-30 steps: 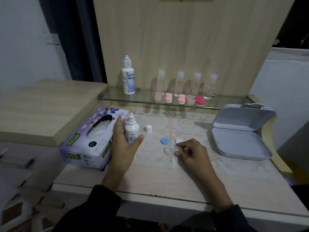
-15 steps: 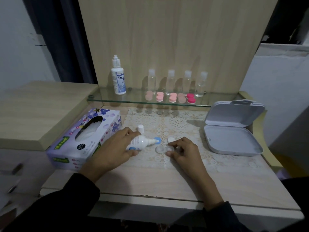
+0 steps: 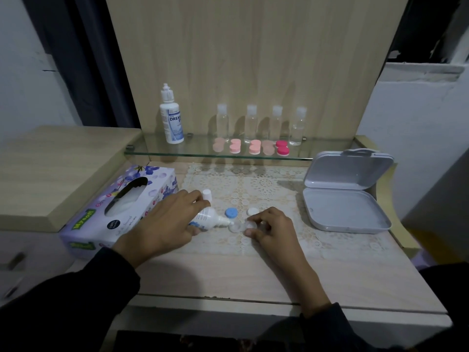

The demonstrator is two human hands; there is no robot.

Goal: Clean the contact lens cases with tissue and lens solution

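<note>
The tall bottle point(image 3: 170, 118) at the far left of the glass shelf point(image 3: 157, 153) carries a label with "DREAM" in dark capitals and, on the line below it, letters that begin "EY" before the curve of the bottle cuts them off; the finer print around them is too small to read. On the tissue box point(image 3: 119, 212) at the left of the worktop point(image 3: 228, 273), a green patch on the top reads "Mysoft". The box's black round badge, its script line and the print on the small bottle point(image 3: 208, 218) in the left hand point(image 3: 165, 224) cannot be made out.
</note>
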